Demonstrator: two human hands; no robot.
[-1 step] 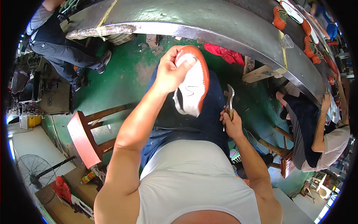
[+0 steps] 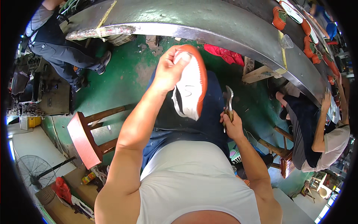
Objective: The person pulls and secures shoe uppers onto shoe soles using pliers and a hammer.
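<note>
Head view, from its left side: a caged fan (image 2: pixel 34 175) stands low near the rim, and above it a person in dark trousers (image 2: pixel 56 56) is on their feet beside the bench. Next comes a wooden stool (image 2: pixel 85 140) with a reddish seat, tipped so that its legs point toward the middle. Further right, the left hand (image 2: pixel 167 74) grasps the upper end of a white shoe (image 2: pixel 191 84) edged in orange-red, fingers wrapped behind its left side and thumb pressed on the white surface. The shoe is held up in front of the lap, slanting slightly, its orange-red edge along the right and a black patch at the lower left. Beyond it, a red cloth (image 2: pixel 225 54) lies below the edge of the long metal-edged bench (image 2: pixel 223 22). Right of the shoe and apart from it, the right hand (image 2: pixel 234 126) is closed round the handle of a metal tool (image 2: pixel 229 96), its curved head pointing up. At far right, orange-red shoes (image 2: pixel 279 18) rest on the bench, and a seated co-worker (image 2: pixel 332 149) has a hand at its edge
</note>
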